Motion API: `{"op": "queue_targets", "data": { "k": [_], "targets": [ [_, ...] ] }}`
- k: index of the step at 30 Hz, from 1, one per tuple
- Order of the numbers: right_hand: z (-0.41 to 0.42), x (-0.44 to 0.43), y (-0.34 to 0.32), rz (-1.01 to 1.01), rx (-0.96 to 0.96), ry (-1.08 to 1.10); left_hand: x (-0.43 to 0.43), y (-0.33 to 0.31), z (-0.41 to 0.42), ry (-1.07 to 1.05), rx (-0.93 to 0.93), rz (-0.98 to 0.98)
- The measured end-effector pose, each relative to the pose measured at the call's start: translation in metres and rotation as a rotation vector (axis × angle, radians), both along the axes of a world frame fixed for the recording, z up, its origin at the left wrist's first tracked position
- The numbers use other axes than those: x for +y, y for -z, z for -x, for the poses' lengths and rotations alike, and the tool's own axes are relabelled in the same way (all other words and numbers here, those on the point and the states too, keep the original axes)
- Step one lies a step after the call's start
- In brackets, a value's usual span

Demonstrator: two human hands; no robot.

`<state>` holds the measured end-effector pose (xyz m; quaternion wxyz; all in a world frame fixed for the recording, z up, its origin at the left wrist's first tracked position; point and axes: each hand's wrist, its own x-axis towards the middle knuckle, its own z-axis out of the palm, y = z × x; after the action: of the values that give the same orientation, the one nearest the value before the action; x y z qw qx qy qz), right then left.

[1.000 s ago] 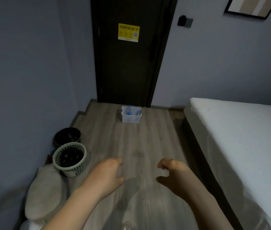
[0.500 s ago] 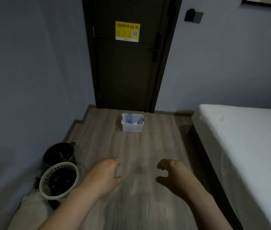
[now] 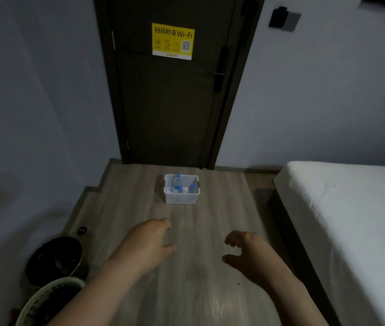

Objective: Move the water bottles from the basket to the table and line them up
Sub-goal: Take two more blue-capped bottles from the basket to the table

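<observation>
A small white plastic basket point(image 3: 181, 198) stands on the wooden floor in front of a dark door. Three clear water bottles with blue caps point(image 3: 176, 180) stick up inside it. My left hand point(image 3: 148, 243) and my right hand point(image 3: 249, 254) hang in the air well short of the basket, fingers loosely curled, holding nothing. No table is in view.
A bed with a white sheet point(image 3: 351, 220) fills the right side. At the lower left stand a dark round bin point(image 3: 55, 257) and a pale perforated bin point(image 3: 45, 302). The dark door point(image 3: 170, 102) bears a yellow Wi-Fi sign point(image 3: 173, 41).
The view has moved forward toward the basket, which now looks larger and nearer. The two bins have slid down to the lower left. Both hands keep the same loose pose.
</observation>
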<state>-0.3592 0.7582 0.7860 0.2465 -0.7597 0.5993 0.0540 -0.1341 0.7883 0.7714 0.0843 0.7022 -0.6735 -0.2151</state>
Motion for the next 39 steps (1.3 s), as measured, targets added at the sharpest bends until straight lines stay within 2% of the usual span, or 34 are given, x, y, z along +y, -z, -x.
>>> {"op": "queue_targets", "data": {
  "k": [11, 18, 24, 39],
  "targets": [
    [-0.018, -0.159, 0.027, -0.004, -0.001, 0.071, -0.167, 0.023, -0.020, 0.068, -0.005, -0.061],
    [-0.008, -0.300, 0.047, -0.028, -0.020, 0.050, -0.291, 0.036, -0.014, -0.004, -0.037, -0.097],
    [-0.010, -0.404, 0.051, 0.023, -0.039, -0.015, -0.379, 0.036, -0.012, -0.085, 0.011, -0.077],
    [-0.077, -0.584, 0.093, 0.007, -0.015, -0.039, -0.562, 0.071, -0.085, -0.061, 0.128, -0.092]
  ]
}}
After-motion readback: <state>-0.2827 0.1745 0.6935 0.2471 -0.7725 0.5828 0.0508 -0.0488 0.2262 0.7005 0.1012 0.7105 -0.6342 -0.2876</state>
